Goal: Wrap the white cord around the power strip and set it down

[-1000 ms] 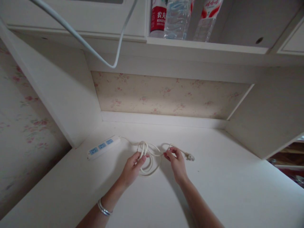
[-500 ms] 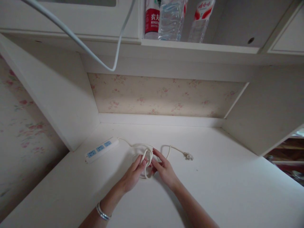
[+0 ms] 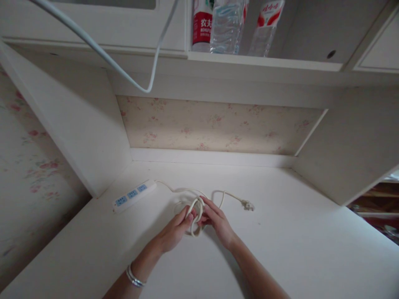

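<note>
A white power cord (image 3: pixel 196 229) is looped and tangled between my two hands, just above the white desk. My left hand (image 3: pixel 177 226) pinches one side of the loops with thumb and fingers. On the other side, my right hand (image 3: pixel 217 220) has its fingers closed around the cord; some fingertips are hidden behind it. To the left lies the power strip (image 3: pixel 132 195) with blue sockets, joined to the cord at its far end. The plug (image 3: pixel 247 204) rests on the desk to the right, at the end of a loose curve of cord.
The white desk (image 3: pixel 296 241) has a panel on each side. Above it, a shelf (image 3: pixel 264 62) holds several plastic bottles (image 3: pixel 226 27). A thick pale cable (image 3: pixel 102 56) hangs in front of the upper cabinet. Floral wallpaper (image 3: pixel 215 124) covers the back wall.
The loops of cord between my hands have shifted slightly right and changed shape. My right hand's fingers have moved in closer around them. The power strip and plug lie as before.
</note>
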`<state>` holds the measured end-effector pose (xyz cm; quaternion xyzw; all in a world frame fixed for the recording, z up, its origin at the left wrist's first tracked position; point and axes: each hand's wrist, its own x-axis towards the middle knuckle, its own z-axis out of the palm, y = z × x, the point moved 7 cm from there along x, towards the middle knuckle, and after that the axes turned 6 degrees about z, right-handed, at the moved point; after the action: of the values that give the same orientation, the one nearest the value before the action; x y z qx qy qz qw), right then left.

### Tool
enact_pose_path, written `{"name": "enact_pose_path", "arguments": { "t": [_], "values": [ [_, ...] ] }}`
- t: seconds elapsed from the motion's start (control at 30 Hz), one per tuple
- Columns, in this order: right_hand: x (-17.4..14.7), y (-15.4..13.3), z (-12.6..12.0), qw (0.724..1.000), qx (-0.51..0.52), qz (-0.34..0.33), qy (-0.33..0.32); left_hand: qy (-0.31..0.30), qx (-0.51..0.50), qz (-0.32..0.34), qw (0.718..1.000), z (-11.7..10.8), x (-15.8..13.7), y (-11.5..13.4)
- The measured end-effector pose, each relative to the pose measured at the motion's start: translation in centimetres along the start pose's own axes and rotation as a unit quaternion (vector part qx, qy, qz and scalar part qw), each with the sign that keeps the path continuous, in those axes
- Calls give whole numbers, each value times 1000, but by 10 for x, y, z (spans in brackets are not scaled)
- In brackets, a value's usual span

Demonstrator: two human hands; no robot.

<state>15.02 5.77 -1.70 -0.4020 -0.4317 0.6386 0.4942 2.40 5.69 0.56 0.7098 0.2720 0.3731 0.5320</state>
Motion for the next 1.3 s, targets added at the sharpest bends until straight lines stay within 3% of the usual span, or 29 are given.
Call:
{"name": "enact_pose_path", "arguments": {
  "t": [0.53,0.7,0.9,1.07,1.3],
  "values": [
    [2,-4,-9,999,-32,-13,34,-42,-61,-28,997,11,-2,-1],
    [2,-5,-10,999,-11,-18,25,-30,-72,-18,997,12,0,-7],
    [3,-4,-17,998,-40,-16,51,29,-107,-23,994,4,5,-12],
    [4,3,-6,999,-42,15,3,10,-48,-7,999,4,6,-4],
    [0,-13,-5,990,-124,-58,25,22,87,3,996,7,3,8]
  ]
}}
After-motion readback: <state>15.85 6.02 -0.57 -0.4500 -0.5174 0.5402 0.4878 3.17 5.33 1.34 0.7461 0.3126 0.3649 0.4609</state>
